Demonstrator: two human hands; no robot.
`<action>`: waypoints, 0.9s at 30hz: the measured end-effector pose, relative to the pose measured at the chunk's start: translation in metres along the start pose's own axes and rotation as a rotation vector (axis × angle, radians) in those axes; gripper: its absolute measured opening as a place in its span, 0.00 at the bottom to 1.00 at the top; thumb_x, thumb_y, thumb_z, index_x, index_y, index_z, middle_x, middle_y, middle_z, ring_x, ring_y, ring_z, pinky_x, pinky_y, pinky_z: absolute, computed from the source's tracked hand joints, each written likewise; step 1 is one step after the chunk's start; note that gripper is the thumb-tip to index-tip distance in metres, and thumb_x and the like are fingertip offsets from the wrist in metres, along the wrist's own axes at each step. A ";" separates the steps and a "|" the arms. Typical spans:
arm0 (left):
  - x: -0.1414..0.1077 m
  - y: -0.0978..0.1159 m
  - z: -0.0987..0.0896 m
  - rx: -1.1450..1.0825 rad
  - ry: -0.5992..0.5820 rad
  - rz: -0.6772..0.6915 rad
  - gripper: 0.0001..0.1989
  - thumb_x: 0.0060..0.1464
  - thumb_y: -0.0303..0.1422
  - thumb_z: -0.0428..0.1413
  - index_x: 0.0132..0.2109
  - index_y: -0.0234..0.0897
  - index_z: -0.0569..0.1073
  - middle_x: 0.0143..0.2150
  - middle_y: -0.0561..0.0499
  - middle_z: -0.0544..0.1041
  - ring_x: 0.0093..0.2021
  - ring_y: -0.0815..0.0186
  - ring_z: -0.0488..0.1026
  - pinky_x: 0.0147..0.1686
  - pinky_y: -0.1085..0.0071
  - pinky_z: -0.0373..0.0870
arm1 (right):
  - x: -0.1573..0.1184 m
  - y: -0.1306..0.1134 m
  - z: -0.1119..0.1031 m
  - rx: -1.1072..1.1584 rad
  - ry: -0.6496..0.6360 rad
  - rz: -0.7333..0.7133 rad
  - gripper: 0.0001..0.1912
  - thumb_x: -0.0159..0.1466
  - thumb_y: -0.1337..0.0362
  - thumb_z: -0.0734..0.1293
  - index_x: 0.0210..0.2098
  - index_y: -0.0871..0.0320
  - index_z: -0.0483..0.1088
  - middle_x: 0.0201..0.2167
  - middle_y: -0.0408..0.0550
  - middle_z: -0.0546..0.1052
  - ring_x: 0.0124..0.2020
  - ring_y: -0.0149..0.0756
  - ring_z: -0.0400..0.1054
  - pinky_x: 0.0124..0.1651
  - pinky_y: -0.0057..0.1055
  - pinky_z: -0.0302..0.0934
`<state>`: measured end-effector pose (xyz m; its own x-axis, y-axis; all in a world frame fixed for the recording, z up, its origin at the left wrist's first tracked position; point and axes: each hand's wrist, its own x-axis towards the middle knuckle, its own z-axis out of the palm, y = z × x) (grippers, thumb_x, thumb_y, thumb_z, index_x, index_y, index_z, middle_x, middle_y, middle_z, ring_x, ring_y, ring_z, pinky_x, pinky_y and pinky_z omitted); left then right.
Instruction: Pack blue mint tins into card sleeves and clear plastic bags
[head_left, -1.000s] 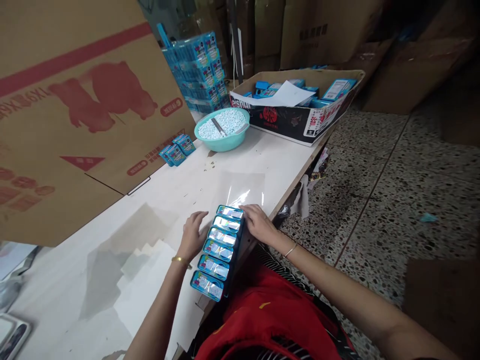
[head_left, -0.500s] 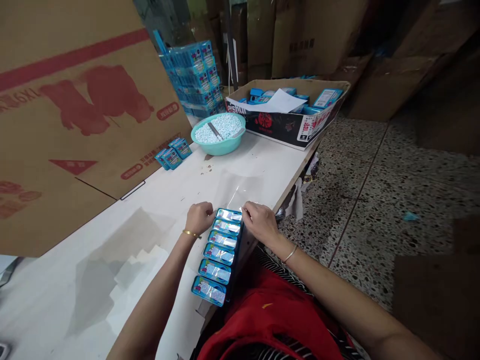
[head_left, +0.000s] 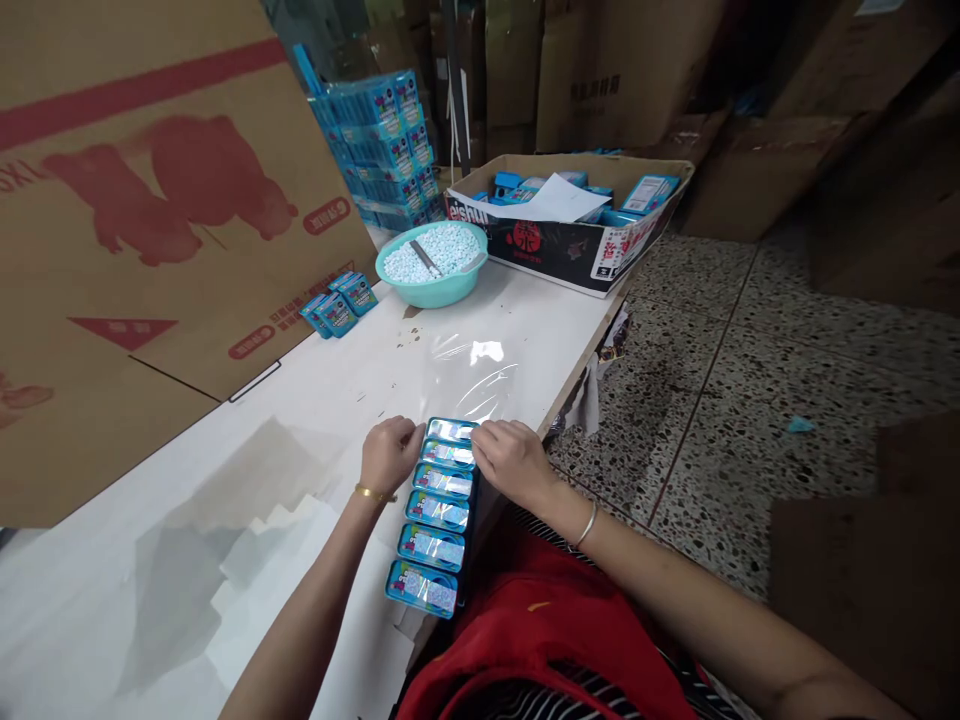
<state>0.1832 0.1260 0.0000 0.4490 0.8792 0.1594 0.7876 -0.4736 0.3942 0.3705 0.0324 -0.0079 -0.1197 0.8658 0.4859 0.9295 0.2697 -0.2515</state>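
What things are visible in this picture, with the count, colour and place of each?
row of tins: six, blue, table's near edge, between the hands
clear film: one sheet, transparent, on the table beyond the row
bowl: one, turquoise, holds white pellets, far on the table
small boxes: about three, blue, left of bowl
wrapped packs: one stack, blue, behind bowl
cardboard tray: one, brown and black, far table end
cardboard sheet: one, brown, red print, left
table: one, white
left hand: closed, on the film beside the row
right hand: on the film at the row's far end
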 end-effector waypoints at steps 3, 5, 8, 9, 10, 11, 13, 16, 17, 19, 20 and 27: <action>-0.018 -0.006 0.000 0.153 0.062 0.191 0.17 0.58 0.36 0.46 0.22 0.38 0.63 0.23 0.51 0.67 0.28 0.66 0.62 0.32 0.69 0.55 | -0.012 -0.003 0.003 0.062 0.023 0.010 0.11 0.67 0.68 0.57 0.32 0.59 0.69 0.26 0.46 0.74 0.29 0.33 0.65 0.34 0.30 0.50; -0.025 -0.009 0.004 0.203 0.068 0.179 0.14 0.58 0.34 0.46 0.25 0.38 0.66 0.25 0.50 0.69 0.29 0.65 0.63 0.33 0.68 0.54 | -0.021 -0.005 0.007 0.117 0.052 0.084 0.11 0.68 0.65 0.56 0.37 0.60 0.68 0.27 0.46 0.74 0.29 0.33 0.67 0.35 0.29 0.52; -0.029 -0.011 0.010 0.257 0.024 0.119 0.10 0.57 0.30 0.47 0.27 0.38 0.67 0.27 0.50 0.71 0.30 0.64 0.64 0.32 0.68 0.53 | -0.032 -0.005 0.013 0.158 0.067 0.261 0.14 0.66 0.59 0.58 0.44 0.62 0.65 0.28 0.47 0.75 0.29 0.34 0.68 0.36 0.29 0.55; -0.029 -0.010 0.012 0.272 0.005 0.112 0.10 0.56 0.29 0.47 0.27 0.38 0.67 0.27 0.50 0.71 0.30 0.63 0.64 0.32 0.67 0.53 | -0.034 -0.005 0.015 0.157 0.043 0.316 0.15 0.65 0.57 0.59 0.44 0.62 0.64 0.28 0.46 0.75 0.30 0.35 0.69 0.36 0.29 0.55; -0.030 -0.010 0.012 0.286 -0.007 0.112 0.11 0.56 0.28 0.47 0.26 0.38 0.66 0.26 0.50 0.70 0.30 0.63 0.64 0.32 0.67 0.53 | -0.035 -0.004 0.016 0.149 0.001 0.367 0.16 0.64 0.56 0.60 0.44 0.62 0.64 0.27 0.46 0.75 0.29 0.36 0.69 0.35 0.29 0.55; -0.030 -0.009 0.013 0.297 -0.006 0.119 0.12 0.57 0.28 0.47 0.25 0.38 0.65 0.26 0.50 0.70 0.29 0.63 0.64 0.32 0.67 0.53 | -0.035 -0.004 0.017 0.135 -0.055 0.413 0.16 0.63 0.54 0.60 0.43 0.61 0.64 0.26 0.46 0.75 0.29 0.36 0.69 0.34 0.29 0.55; -0.034 -0.009 0.012 0.310 0.029 0.139 0.13 0.57 0.28 0.46 0.24 0.38 0.64 0.25 0.50 0.69 0.29 0.63 0.64 0.33 0.67 0.53 | -0.031 -0.004 0.018 0.092 -0.180 0.486 0.15 0.63 0.53 0.60 0.41 0.59 0.64 0.26 0.45 0.75 0.28 0.37 0.70 0.32 0.29 0.53; -0.042 -0.011 0.011 0.293 0.099 0.166 0.13 0.57 0.28 0.46 0.24 0.39 0.63 0.24 0.51 0.68 0.29 0.63 0.64 0.35 0.67 0.55 | -0.023 -0.006 0.018 0.018 -0.324 0.510 0.11 0.65 0.58 0.57 0.39 0.57 0.65 0.28 0.47 0.77 0.30 0.38 0.72 0.32 0.29 0.52; -0.044 -0.012 0.012 0.279 0.114 0.167 0.13 0.57 0.28 0.46 0.24 0.39 0.63 0.24 0.51 0.68 0.29 0.63 0.64 0.36 0.67 0.56 | -0.020 -0.008 0.019 0.003 -0.357 0.499 0.10 0.66 0.61 0.56 0.39 0.57 0.66 0.30 0.48 0.78 0.31 0.38 0.72 0.32 0.29 0.52; -0.047 -0.015 0.013 0.250 0.124 0.143 0.13 0.57 0.27 0.46 0.24 0.39 0.63 0.24 0.52 0.68 0.30 0.64 0.65 0.38 0.67 0.57 | -0.017 -0.010 0.020 -0.010 -0.403 0.465 0.09 0.66 0.65 0.55 0.38 0.58 0.66 0.32 0.49 0.78 0.33 0.38 0.73 0.33 0.29 0.53; -0.047 -0.016 0.014 0.238 0.116 0.118 0.12 0.57 0.27 0.46 0.25 0.39 0.63 0.24 0.52 0.69 0.31 0.64 0.66 0.39 0.67 0.57 | -0.017 -0.011 0.021 -0.012 -0.416 0.451 0.10 0.66 0.66 0.55 0.39 0.58 0.66 0.32 0.49 0.79 0.34 0.38 0.73 0.33 0.29 0.53; -0.036 -0.016 0.019 0.278 -0.098 0.020 0.11 0.56 0.26 0.45 0.25 0.40 0.63 0.27 0.51 0.72 0.33 0.62 0.68 0.47 0.63 0.57 | -0.022 -0.005 0.029 -0.014 -0.445 0.371 0.12 0.65 0.66 0.56 0.35 0.60 0.71 0.34 0.53 0.78 0.37 0.38 0.72 0.37 0.30 0.56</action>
<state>0.1624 0.1004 -0.0288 0.4936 0.8667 0.0715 0.8574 -0.4988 0.1270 0.3580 0.0246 -0.0416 0.0825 0.9961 -0.0317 0.9415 -0.0883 -0.3252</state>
